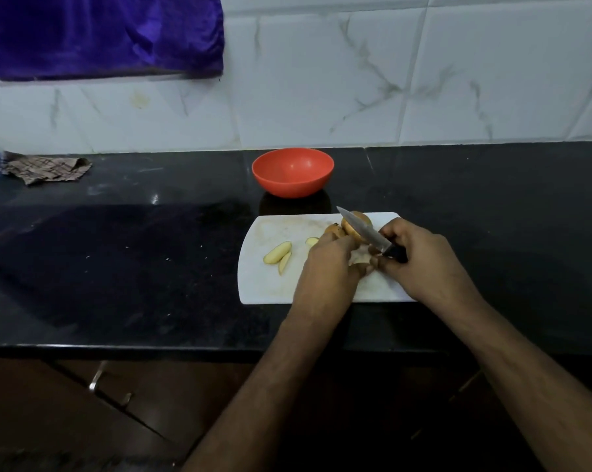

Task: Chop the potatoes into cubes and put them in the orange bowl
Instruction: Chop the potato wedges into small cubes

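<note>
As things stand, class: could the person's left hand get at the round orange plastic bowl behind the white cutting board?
Probably yes. The left hand holds potato on the white cutting board, and the orange bowl sits just beyond, with bare black counter between. It must release the potato first.

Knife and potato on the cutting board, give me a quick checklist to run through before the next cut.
1. Knife gripped firmly: ok, the right hand is wrapped round its black handle.
2. Potato steadied: cannot tell, the left hand reaches to it but its fingers are hidden.
3. Left fingertips away from the blade: cannot tell, both hands crowd together near the handle.
4. Cutting board flat on the counter: ok.
5. Cut slices out of the way: ok, they lie on the left part of the board, apart from the hands.
6. Orange bowl ready: ok, upright behind the board, nothing visible inside.
</note>
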